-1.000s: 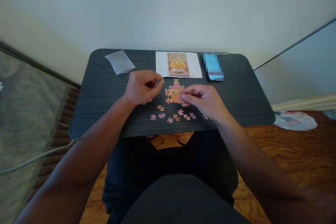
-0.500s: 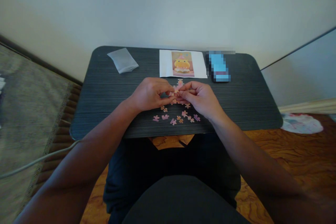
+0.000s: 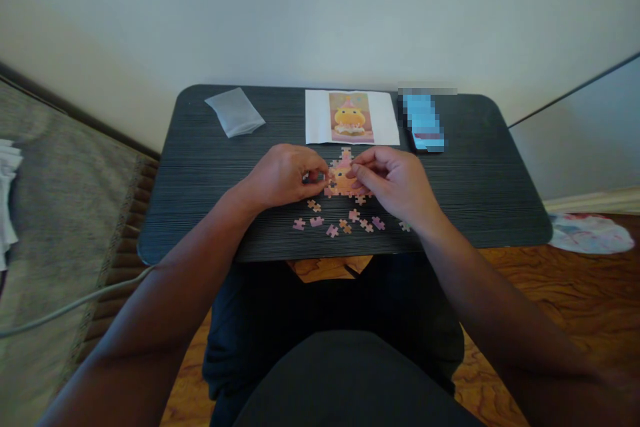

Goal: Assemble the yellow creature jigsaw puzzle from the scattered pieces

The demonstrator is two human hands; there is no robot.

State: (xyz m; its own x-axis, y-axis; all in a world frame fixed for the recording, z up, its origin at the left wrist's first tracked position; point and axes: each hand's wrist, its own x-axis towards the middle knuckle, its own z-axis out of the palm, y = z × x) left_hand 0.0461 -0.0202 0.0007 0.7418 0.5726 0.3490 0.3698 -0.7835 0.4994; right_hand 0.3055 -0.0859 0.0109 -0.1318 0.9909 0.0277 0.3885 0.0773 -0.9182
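A partly joined jigsaw puzzle [image 3: 343, 180], showing a yellow face with an eye and a pink hat, lies on the dark table [image 3: 240, 233]. My left hand [image 3: 287, 175] has its thumb and fingers closed on the puzzle's left edge. At the right side, my right hand [image 3: 393, 180] pinches thumb and forefinger together over the puzzle and covers part of it. What sits in that pinch is hidden. Several loose jigsaw pieces [image 3: 354, 215] are scattered nearer me, among them a joined pair [image 3: 314, 205] and a piece [image 3: 404, 226] by my right wrist.
Behind the puzzle lies a white sheet [image 3: 317, 117] with a printed reference picture [image 3: 350, 117]. A clear plastic bag [image 3: 235, 112] is at the back left, and a phone [image 3: 424, 123], blurred out, at the back right. A pale wall [image 3: 320, 13] stands behind the table.
My right hand has shifted right, away from my left fingers, uncovering the yellow face. A loose piece by my right wrist has come into sight. My left hand stays at the puzzle's left edge.
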